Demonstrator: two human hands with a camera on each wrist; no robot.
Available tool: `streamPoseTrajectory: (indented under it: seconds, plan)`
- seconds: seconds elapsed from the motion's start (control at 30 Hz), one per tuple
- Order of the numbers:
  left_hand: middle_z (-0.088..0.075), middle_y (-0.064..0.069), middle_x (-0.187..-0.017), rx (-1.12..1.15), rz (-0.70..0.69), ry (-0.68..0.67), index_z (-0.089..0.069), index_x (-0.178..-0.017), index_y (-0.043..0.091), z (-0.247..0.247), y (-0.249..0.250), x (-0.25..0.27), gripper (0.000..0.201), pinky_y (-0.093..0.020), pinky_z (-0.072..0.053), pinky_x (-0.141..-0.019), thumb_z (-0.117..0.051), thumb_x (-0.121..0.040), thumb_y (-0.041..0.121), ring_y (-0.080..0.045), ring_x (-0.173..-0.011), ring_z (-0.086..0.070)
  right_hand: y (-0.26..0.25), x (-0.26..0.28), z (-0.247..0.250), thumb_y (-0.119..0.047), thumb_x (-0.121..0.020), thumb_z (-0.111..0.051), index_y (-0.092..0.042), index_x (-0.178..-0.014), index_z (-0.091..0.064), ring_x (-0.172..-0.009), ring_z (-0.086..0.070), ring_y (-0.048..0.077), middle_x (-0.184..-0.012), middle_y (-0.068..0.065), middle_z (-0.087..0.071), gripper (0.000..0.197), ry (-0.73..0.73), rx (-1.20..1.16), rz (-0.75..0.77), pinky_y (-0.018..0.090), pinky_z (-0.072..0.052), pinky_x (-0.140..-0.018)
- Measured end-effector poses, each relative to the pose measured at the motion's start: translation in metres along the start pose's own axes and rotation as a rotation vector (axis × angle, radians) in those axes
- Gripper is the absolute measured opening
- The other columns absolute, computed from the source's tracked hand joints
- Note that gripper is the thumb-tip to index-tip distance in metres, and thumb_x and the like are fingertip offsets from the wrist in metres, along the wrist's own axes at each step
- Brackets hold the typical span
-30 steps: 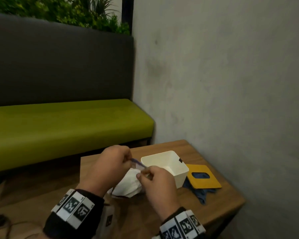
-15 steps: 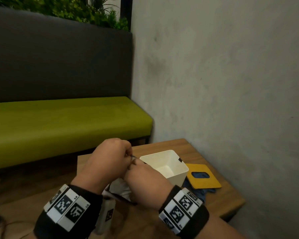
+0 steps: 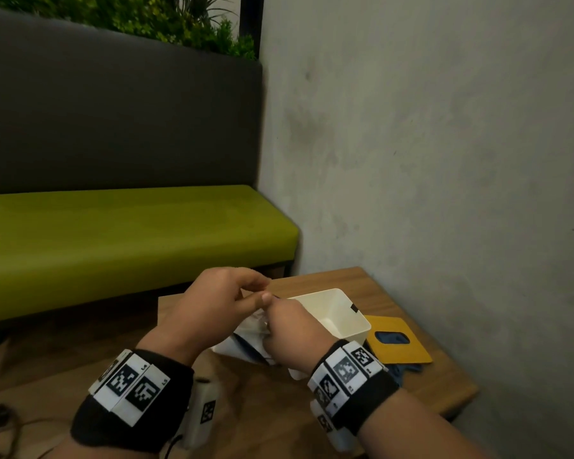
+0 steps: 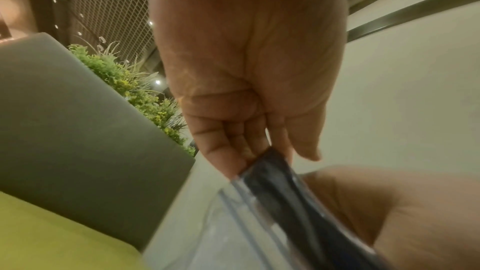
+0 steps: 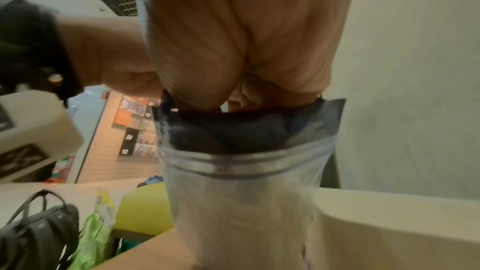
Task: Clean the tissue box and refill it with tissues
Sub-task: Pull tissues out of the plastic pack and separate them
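Both hands now work at the mouth of the tissue bag (image 3: 246, 339), which hangs just beside the box (image 3: 337, 313) over the table (image 3: 428, 385). A second ago the hands held the bag's top between them, the right a little nearer the person; since then the right hand (image 3: 290, 332) has turned over and dropped closer to the bag, and the left hand (image 3: 219, 299) has come to meet it.

The left hand pinches the dark strip (image 4: 275, 174) at the bag's top between curled fingers. The right hand is curled onto the same strip (image 5: 249, 128) from the other side, above the zip seal.

This reads as pulling the bag open. The box stands upright with nothing in it, its yellow lid (image 3: 398, 342) lying beside it on a blue cloth (image 3: 408, 371). So the cleaning looks done and the refill is only beginning: no tissue is out of the bag yet.
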State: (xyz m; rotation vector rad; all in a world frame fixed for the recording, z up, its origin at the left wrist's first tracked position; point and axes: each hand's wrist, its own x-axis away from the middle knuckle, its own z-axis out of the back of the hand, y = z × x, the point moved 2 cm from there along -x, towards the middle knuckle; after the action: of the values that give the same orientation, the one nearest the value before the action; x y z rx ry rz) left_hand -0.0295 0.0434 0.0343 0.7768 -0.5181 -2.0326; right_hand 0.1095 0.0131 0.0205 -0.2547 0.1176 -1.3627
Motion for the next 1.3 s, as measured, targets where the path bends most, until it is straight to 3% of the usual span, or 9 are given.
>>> streamPoseTrajectory:
  seconds: [0.13,0.27,0.33,0.53,0.67,0.8,1.0,1.17,1.3]
  plan:
    - [-0.047,0.017,-0.143,0.088,0.034,-0.171,-0.034,-0.155,0.044,0.006,-0.021,0.004,0.104,-0.014,-0.045,-0.087,-0.080,-0.066,0.069,0.003,-0.116,-0.053,0.015,-0.005,0.008,-0.008,-0.082,-0.064,-0.012,-0.121,-0.064,-0.108,-0.063,0.024,-0.115,0.008,-0.069,0.039,0.092,-0.215,-0.102,0.026,-0.045,-0.080]
    - [-0.037,0.007,-0.162,-0.138,0.126,-0.318,0.008,-0.161,0.042,0.008,-0.046,0.013,0.165,-0.043,-0.034,-0.120,-0.088,-0.032,0.081,-0.018,-0.150,-0.035,0.030,-0.009,0.012,-0.003,-0.078,-0.068,-0.008,-0.109,-0.072,-0.085,-0.065,0.024,-0.091,0.007,-0.069,0.032,0.122,-0.491,-0.233,0.028,-0.049,-0.069]
    - [-0.039,0.012,-0.161,-0.196,0.138,-0.334,0.009,-0.161,0.042,-0.001,-0.051,0.012,0.160,-0.043,-0.029,-0.122,-0.094,-0.042,0.069,-0.020,-0.151,-0.033,0.034,-0.007,0.010,-0.001,-0.078,-0.066,-0.003,-0.099,-0.073,-0.072,-0.061,0.022,-0.081,0.008,-0.065,0.022,0.095,-0.691,-0.238,0.028,-0.047,-0.063]
    - [-0.067,0.028,-0.126,0.084,0.037,-0.339,-0.044,-0.130,0.070,-0.016,-0.055,0.006,0.092,-0.039,-0.051,-0.104,-0.094,-0.062,0.033,0.004,-0.121,-0.060,0.038,-0.002,0.011,-0.004,-0.085,-0.059,-0.018,-0.105,-0.075,-0.074,-0.072,0.026,-0.092,0.015,-0.076,0.029,-0.063,-0.762,-0.196,0.033,-0.059,-0.063]
    - [-0.062,0.026,-0.136,0.093,0.046,-0.414,-0.033,-0.148,0.058,-0.030,-0.060,0.006,0.106,-0.044,-0.047,-0.109,-0.089,-0.063,0.028,-0.002,-0.130,-0.054,0.036,-0.001,0.008,-0.007,-0.087,-0.055,-0.023,-0.112,-0.074,-0.061,-0.063,0.015,-0.082,0.005,-0.072,0.035,-0.170,-0.620,-0.204,0.025,-0.050,-0.058]
    - [-0.056,0.027,-0.140,0.044,0.058,-0.433,-0.024,-0.154,0.054,-0.034,-0.057,0.005,0.112,-0.036,-0.046,-0.109,-0.088,-0.065,0.027,0.000,-0.130,-0.052,0.029,-0.005,0.011,-0.010,-0.097,-0.048,-0.008,-0.112,-0.071,-0.099,-0.065,0.027,-0.103,0.010,-0.072,0.027,-0.067,-0.273,-0.109,0.035,-0.053,-0.086]
    - [-0.049,0.024,-0.146,0.016,0.071,-0.443,-0.019,-0.154,0.055,-0.039,-0.058,0.006,0.120,-0.034,-0.044,-0.112,-0.092,-0.062,0.028,-0.002,-0.134,-0.048,0.021,-0.011,0.003,-0.008,-0.103,-0.039,0.003,-0.129,-0.058,-0.122,-0.054,0.033,-0.131,0.018,-0.060,0.034,-0.124,-0.064,-0.033,0.034,-0.039,-0.100]
    - [-0.040,0.015,-0.157,0.031,0.095,-0.433,-0.003,-0.145,0.074,-0.041,-0.065,0.008,0.143,-0.040,-0.042,-0.116,-0.100,-0.042,0.049,-0.010,-0.142,-0.042,0.024,-0.011,0.000,-0.006,-0.103,-0.039,0.001,-0.129,-0.056,-0.118,-0.058,0.032,-0.129,0.016,-0.062,0.032,-0.126,0.079,-0.079,0.037,-0.044,-0.100]
    - [-0.029,0.009,-0.158,-0.049,0.063,-0.342,-0.008,-0.155,0.059,-0.039,-0.061,0.005,0.149,-0.038,-0.042,-0.113,-0.102,-0.039,0.049,-0.018,-0.142,-0.037,0.028,-0.015,0.000,-0.006,-0.102,-0.041,0.002,-0.127,-0.057,-0.116,-0.059,0.033,-0.124,0.017,-0.063,0.031,-0.072,-0.028,-0.098,0.038,-0.047,-0.097]
